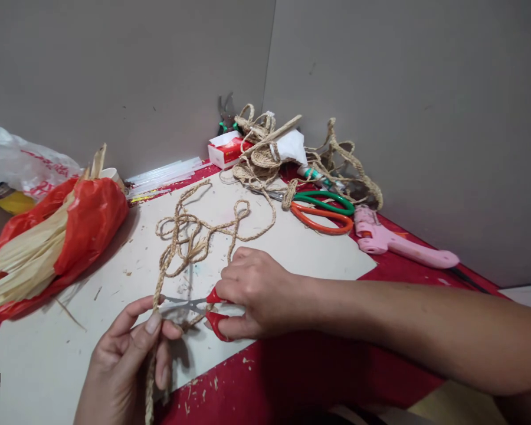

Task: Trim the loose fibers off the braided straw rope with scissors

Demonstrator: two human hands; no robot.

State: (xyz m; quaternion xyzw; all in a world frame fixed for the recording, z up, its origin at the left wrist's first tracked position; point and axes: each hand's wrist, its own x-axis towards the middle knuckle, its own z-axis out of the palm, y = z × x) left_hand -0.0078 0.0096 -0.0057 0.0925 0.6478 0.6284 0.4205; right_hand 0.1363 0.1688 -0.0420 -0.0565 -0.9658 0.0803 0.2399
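My left hand [130, 351] pinches a braided straw cord [163, 268] between thumb and forefinger. One end of the cord hangs down past the palm, and the rest runs up into loose loops on the white sheet. In my right hand [252, 289] are small red-handled scissors [216, 321], with fingers through the handles. Their blades are parted and point left, the tips right beside the cord just above my left thumb. Whether the blades touch the cord, I cannot tell. Part of the handles is hidden by my right fingers.
A red plastic bag [95, 215] of dried husks [30, 251] lies left. Behind are clear glue sticks [168, 174], a red-white box [225, 150] and piled braids [263, 156]. Large scissors with green and orange handles [321, 227] and a pink glue gun [398, 245] lie right. Grey walls close the back.
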